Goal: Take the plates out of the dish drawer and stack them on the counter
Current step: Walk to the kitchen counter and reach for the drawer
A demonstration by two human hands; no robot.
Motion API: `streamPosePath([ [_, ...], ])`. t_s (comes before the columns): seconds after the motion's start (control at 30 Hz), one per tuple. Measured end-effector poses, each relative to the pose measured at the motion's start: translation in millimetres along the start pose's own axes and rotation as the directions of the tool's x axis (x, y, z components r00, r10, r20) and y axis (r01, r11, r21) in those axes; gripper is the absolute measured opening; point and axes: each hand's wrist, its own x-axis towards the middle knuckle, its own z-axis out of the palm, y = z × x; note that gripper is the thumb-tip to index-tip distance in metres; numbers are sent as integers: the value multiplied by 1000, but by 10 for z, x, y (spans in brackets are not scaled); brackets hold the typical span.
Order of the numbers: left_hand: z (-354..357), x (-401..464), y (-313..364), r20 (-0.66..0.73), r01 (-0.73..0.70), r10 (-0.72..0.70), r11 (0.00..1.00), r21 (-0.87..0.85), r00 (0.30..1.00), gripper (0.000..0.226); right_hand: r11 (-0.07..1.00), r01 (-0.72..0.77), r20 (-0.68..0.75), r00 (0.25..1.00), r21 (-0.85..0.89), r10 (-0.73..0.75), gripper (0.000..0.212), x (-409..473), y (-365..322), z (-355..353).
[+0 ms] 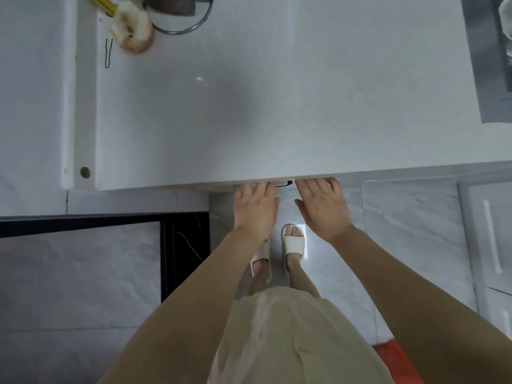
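Note:
I look straight down at a white counter (277, 106). Both my hands reach under its front edge. My left hand (256, 207) and my right hand (322, 209) lie side by side, palms down, with their fingertips hidden beneath the counter lip. A small dark piece of a handle (285, 183) shows between them under the edge. The dish drawer and the plates are hidden below the counter. Whether the fingers curl round anything cannot be seen.
A half-eaten apple (131, 27) lies at the counter's back left beside a wire stand (188, 26) and a hairpin (108, 54). A sink (493, 65) is at the right. My feet in white slippers (293, 245) stand on the tiled floor.

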Motion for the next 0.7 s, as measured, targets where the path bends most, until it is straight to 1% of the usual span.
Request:
streamPosePath([
  [0.07,14,-6,30,-12,14,-15,1000,-21,1000,42,999,16,8,1000,42,-16,47,35,-5,-19],
  [0.13,30,-8,62,-19,31,-32,999,-42,999,42,998,10,51,999,56,-13,51,55,-31,-35],
  [0.23,46,-12,78,-42,52,-54,997,-66,998,42,995,-66,130,990,70,57,53,61,-107,-38],
  [0.3,55,-24,70,-69,44,-49,996,-72,996,45,992,-92,123,989,88,81,54,55,-147,-24],
  [0.4,72,-89,58,-87,26,-35,995,-96,996,50,988,-94,133,988,123,77,55,-1,-167,-5],
  [0.53,98,-195,44,-63,12,-17,997,-75,998,54,979,-104,139,987,174,80,55,-121,-177,18],
  [0.7,57,-333,66,-25,-9,8,999,-39,1000,55,979,-95,144,987,179,70,54,-255,-214,-20],
])
